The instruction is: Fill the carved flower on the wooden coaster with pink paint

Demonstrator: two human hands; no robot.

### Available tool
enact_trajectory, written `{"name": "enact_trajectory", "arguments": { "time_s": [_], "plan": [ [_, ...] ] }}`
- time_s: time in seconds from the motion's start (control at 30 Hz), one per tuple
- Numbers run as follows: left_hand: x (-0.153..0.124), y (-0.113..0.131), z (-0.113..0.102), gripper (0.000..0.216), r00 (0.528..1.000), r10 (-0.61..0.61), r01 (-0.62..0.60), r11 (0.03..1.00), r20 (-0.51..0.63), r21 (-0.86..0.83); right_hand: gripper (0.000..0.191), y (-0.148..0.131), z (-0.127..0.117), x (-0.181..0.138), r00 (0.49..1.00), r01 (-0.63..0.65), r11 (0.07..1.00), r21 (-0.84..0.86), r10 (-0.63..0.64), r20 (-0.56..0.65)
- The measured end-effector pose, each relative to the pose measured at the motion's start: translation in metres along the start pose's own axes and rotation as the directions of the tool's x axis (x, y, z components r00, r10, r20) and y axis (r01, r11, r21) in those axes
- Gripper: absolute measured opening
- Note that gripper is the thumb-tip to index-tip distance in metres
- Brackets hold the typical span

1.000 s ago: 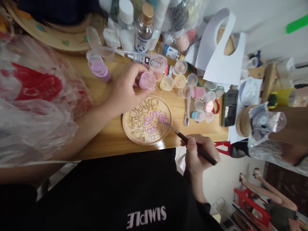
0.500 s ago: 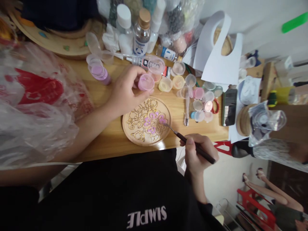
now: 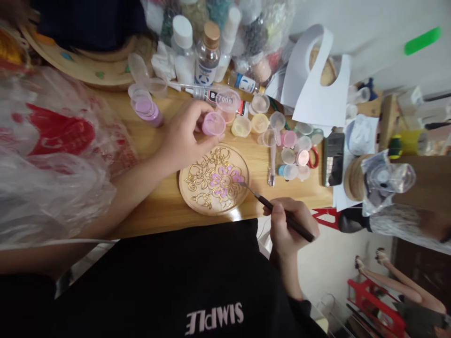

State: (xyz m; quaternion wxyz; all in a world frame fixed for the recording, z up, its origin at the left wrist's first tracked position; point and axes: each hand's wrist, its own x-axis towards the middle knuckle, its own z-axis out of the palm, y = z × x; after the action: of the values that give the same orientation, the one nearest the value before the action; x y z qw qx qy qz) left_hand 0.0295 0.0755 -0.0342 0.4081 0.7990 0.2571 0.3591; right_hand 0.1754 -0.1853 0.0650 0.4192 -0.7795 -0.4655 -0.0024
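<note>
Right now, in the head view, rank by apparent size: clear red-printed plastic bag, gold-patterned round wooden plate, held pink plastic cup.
1. Red-printed plastic bag
2. Gold-patterned wooden plate
3. Held pink plastic cup

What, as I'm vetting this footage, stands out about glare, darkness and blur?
Head view: white glare marks the table beside the round plate, and gold outlines on it shine; head view, bottom: the black shirt is very dark, folds barely visible; head view, lower right: the red stool looks soft.
</note>
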Motion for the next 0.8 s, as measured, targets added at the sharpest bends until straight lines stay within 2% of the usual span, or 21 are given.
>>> {"name": "enact_trajectory", "arguments": {
  "time_s": [0.17,0.3,0.5,0.67,0.8],
  "plan": [
    [0.001,0.007,-0.003,0.04,0.998,-0.056,0.055,0.998,0.037,0.021,0.021,0.004,-0.002,-0.004,0.999,-0.034,0.999,0.017,0.034,0.02],
    [0.001,0.011,-0.003,0.035,0.998,-0.066,0.066,0.997,0.015,0.026,0.021,0.005,-0.002,-0.007,0.998,-0.052,0.999,-0.002,0.052,0.022],
    [0.001,0.012,-0.003,0.037,0.999,-0.038,0.037,0.999,0.023,0.036,0.018,0.007,-0.004,-0.009,0.999,-0.029,0.999,0.029,0.029,-0.014],
    [0.001,0.016,-0.005,0.034,0.991,-0.127,0.126,0.991,0.037,0.037,0.018,0.008,-0.004,-0.008,0.999,-0.037,0.999,0.026,0.037,-0.013],
    [0.001,0.015,-0.004,0.035,0.994,-0.11,0.11,0.994,0.028,0.025,0.02,0.007,-0.003,-0.005,1.0,-0.02,0.999,0.048,0.02,0.011]
  ]
}}
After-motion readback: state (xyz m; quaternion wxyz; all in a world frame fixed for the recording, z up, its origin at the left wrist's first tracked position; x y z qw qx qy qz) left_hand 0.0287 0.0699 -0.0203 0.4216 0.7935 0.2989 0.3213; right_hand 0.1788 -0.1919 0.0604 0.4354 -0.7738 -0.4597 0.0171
